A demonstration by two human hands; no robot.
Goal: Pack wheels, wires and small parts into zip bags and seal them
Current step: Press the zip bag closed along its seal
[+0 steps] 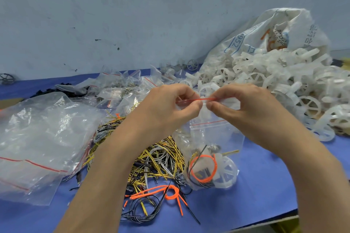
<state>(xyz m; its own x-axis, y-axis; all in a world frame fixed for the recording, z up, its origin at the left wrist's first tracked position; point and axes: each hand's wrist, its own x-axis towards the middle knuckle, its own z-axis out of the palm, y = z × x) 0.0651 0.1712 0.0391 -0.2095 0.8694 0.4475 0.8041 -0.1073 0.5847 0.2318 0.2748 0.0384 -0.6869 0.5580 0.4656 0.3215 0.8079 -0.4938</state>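
A clear zip bag [214, 138] with a red seal line hangs in the air between my hands above the blue table. Inside it lie a white wheel [226, 175], a coiled orange wire [203, 168] and black wire. My left hand [170, 108] pinches the bag's top strip on the left. My right hand [244, 108] pinches the same strip on the right, thumbs nearly touching. Below lies a heap of yellow, black and grey wires [151, 157], with loose orange wire [166, 193] in front.
A pile of white plastic wheels [274, 81] spills from a white woven sack [265, 30] at the right. Empty zip bags [37, 138] lie at the left, filled small bags [117, 89] behind. A grey wall stands at the back. The table's front edge [274, 219] runs lower right.
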